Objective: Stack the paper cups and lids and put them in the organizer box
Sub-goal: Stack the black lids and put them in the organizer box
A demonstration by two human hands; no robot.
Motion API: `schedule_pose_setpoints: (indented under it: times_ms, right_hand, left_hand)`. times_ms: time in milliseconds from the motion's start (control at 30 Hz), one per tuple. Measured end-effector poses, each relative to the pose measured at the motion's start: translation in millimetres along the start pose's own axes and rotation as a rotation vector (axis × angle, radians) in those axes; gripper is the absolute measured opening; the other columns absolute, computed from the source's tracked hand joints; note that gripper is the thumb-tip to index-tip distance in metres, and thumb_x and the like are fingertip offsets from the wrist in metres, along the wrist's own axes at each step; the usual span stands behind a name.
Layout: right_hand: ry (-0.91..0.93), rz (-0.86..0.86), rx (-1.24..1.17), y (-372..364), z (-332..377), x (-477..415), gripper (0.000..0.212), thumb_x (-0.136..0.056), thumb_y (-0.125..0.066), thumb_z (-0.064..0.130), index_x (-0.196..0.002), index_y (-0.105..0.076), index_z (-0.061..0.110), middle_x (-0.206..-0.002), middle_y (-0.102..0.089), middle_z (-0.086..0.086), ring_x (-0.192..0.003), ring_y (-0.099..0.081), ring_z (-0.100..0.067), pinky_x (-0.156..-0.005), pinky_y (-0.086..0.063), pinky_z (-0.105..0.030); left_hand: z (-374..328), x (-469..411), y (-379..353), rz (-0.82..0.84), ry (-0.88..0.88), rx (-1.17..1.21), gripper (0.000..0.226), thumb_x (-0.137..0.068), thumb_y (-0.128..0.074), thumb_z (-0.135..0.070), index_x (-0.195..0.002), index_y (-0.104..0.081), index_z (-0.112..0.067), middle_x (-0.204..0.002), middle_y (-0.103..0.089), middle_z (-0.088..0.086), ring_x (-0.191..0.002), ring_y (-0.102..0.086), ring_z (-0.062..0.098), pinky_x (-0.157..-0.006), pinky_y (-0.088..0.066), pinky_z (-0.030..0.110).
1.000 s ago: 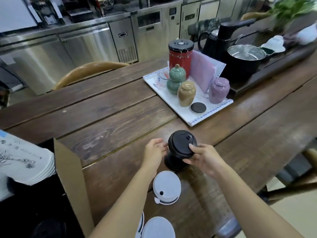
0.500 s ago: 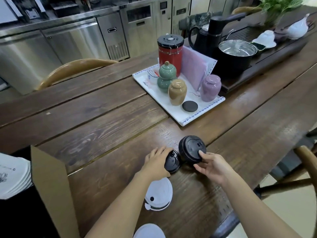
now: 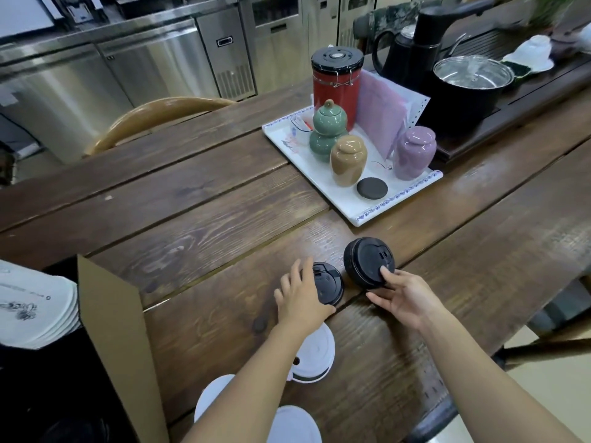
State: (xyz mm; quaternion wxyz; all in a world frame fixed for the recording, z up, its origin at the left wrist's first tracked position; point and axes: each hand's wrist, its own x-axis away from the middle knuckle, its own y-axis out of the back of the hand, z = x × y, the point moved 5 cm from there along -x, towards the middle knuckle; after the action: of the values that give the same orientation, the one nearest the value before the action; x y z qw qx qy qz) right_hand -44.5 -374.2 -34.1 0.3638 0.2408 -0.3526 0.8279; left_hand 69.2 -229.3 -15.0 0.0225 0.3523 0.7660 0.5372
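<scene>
Head view: a dark plank table [image 3: 192,225] runs before steel kitchen cabinets [image 3: 144,68], with a white tray [image 3: 339,199] of jars beyond my hands. My left hand [image 3: 300,298] rests loose-fingered on a single black lid [image 3: 329,286] lying flat. My right hand [image 3: 404,298] pinches a tilted black lid stack [image 3: 364,260] just beside it (a second ago they stood as one pile). The cardboard box [image 3: 112,314] stands at left.

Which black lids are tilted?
The thicker black stack the right hand pinches; the black lid under the left hand lies flat.
</scene>
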Motion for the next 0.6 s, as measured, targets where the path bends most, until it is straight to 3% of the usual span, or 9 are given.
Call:
schedule_pose_setpoints:
  times_ms: [167,233,300,400,533,600]
  right_hand:
    - [0.086,0.041,0.289,-9.6,7.6,0.0,0.014,-0.089,-0.056,0.005,-0.103,-0.057,0.007,-0.1,-0.064,-0.015,-0.082,-0.065,-0.028,-0.067,-0.06,-0.034]
    - [0.106,0.076,0.413,-15.7,9.8,-0.3,0.014,-0.089,-0.058,0.006,-0.102,-0.058,0.009,-0.1,-0.065,-0.016,-0.079,-0.065,-0.029,-0.069,-0.06,-0.035]
    - [0.102,0.133,0.539,-24.8,8.8,-1.6,0.016,-0.089,-0.059,0.008,-0.104,-0.058,0.012,-0.102,-0.066,-0.016,-0.088,-0.066,-0.031,-0.081,-0.057,-0.041]
    - [0.125,0.165,0.709,-38.7,6.0,-6.1,0.021,-0.088,-0.06,0.007,-0.109,-0.059,0.01,-0.107,-0.066,-0.016,-0.096,-0.063,-0.028,-0.094,-0.05,-0.042]
    - [0.138,0.196,0.806,-57.4,4.4,-10.4,0.027,-0.088,-0.06,0.007,-0.115,-0.058,0.007,-0.11,-0.066,-0.015,-0.093,-0.064,-0.022,-0.078,-0.05,-0.027]
    - [0.132,0.205,0.868,-63.3,1.5,-13.0,0.024,-0.088,-0.06,0.01,-0.112,-0.058,0.011,-0.111,-0.065,-0.012,-0.1,-0.062,-0.022,-0.084,-0.048,-0.027]
  left_hand:
    - [13.5,-0.2,2.7,0.057,0.094,0.286,0.095,-0.073,-0.075,-0.03,-0.146,-0.014,-0.028,-0.153,-0.018,0.002,-0.141,-0.015,0.027,-0.113,-0.017,0.046]
    - [25.4,1.0,10.6,-0.036,0.21,0.671,0.066,-0.081,-0.068,-0.024,-0.138,-0.034,-0.025,-0.148,-0.03,0.003,-0.135,-0.027,0.025,-0.11,-0.027,0.044]
    - [38.8,5.2,17.4,-0.184,0.313,0.927,0.034,-0.088,-0.058,-0.023,-0.121,-0.05,-0.022,-0.134,-0.049,0.004,-0.118,-0.045,0.02,-0.094,-0.038,0.035]
    - [44.4,9.8,24.4,-0.21,0.325,0.909,0.015,-0.092,-0.053,-0.027,-0.106,-0.059,-0.023,-0.114,-0.062,0.0,-0.103,-0.053,0.016,-0.086,-0.041,0.031]
    - [35.2,14.0,24.5,-0.081,0.316,0.93,0.018,-0.093,-0.053,-0.03,-0.106,-0.061,-0.021,-0.1,-0.058,-0.006,-0.098,-0.052,0.017,-0.088,-0.041,0.032]
    - [34.4,14.4,19.1,-0.02,0.33,0.929,0.025,-0.093,-0.053,-0.034,-0.113,-0.059,-0.019,-0.101,-0.054,-0.007,-0.099,-0.05,0.015,-0.088,-0.04,0.032]
